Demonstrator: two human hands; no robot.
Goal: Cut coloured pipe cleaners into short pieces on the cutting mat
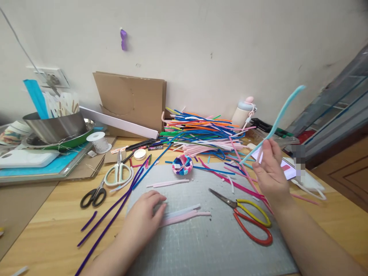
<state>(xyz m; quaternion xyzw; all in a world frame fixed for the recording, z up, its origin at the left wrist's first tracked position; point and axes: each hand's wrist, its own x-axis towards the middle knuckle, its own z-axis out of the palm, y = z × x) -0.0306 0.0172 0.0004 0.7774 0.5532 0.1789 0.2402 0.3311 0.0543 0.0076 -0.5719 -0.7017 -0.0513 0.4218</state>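
Raised at the right, my right hand (pixel 271 172) pinches a light blue pipe cleaner (pixel 280 117) between thumb and fingers; its long end slants up toward the wall. My left hand (pixel 146 211) lies palm down on the grey cutting mat (pixel 195 249), thumb apart from the loosely bent fingers. Several pale pink and white pipe cleaners (pixel 186 217) lie at that hand, their near ends hidden by it. Scissors with red and yellow handles (pixel 234 204) rest on the mat between the hands. Farther back sits a round striped pipe-cleaner disc (pixel 182 165) in pink, blue and white.
A big heap of coloured pipe cleaners (pixel 201 132) lies against the wall, beside cardboard sheets (pixel 130 99) and a bottle (pixel 243 113). Left are white-handled scissors (pixel 118 174), black-handled scissors (pixel 94 195), a thread spool (pixel 98 142) and a metal pot (pixel 56 128). A phone (pixel 289 172) lies right.
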